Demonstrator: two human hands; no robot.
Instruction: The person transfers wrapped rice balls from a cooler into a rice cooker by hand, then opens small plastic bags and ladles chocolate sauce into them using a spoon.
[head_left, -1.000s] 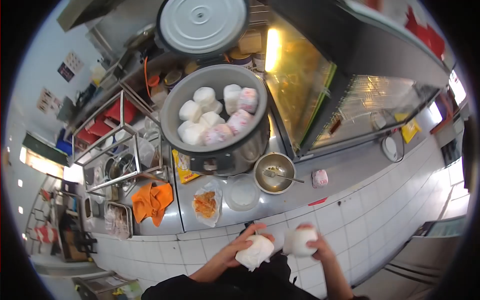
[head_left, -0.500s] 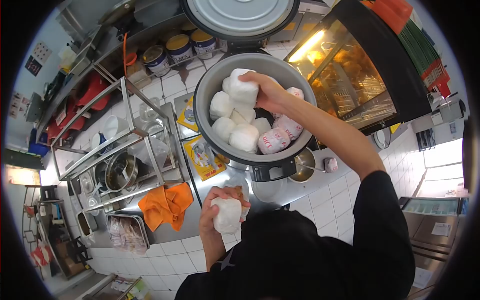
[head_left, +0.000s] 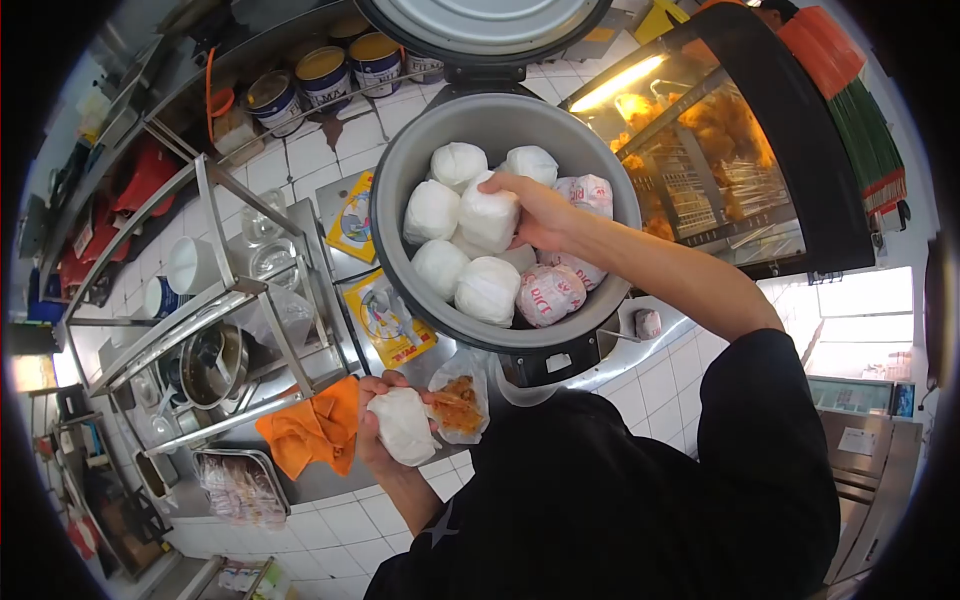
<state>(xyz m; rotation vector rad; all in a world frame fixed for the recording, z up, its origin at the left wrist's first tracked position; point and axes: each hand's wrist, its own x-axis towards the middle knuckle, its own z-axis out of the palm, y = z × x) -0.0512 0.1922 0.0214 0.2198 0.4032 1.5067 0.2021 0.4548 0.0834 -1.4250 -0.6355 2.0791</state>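
My right hand (head_left: pixel 535 212) reaches into a large grey rice cooker (head_left: pixel 398 292), its fingers closed on a white paper-wrapped bundle (head_left: pixel 489 212). Several other white bundles (head_left: pixel 487 291) and some with red "RICE" print (head_left: pixel 551 295) lie around it in the pot. Low in front of my body, my left hand (head_left: pixel 376 425) grips another white wrapped bundle (head_left: pixel 403 425). At its fingertips is a clear bag with an orange-brown fried piece (head_left: pixel 457 404); whether these fingers pinch the bag is hard to make out.
The cooker's raised lid (head_left: pixel 485 25) stands behind the pot. At right is a lit glass warmer (head_left: pixel 700 150) with fried food. A metal rack (head_left: pixel 215 220) with pans, yellow packets (head_left: pixel 388 318), an orange cloth (head_left: pixel 312 428) and a tray (head_left: pixel 240 485) are at left.
My right hand has lowered its bundle a little, and a white bundle at the pot's back right now shows. My left hand has turned and shifted left, exposing more of the bagged fried piece.
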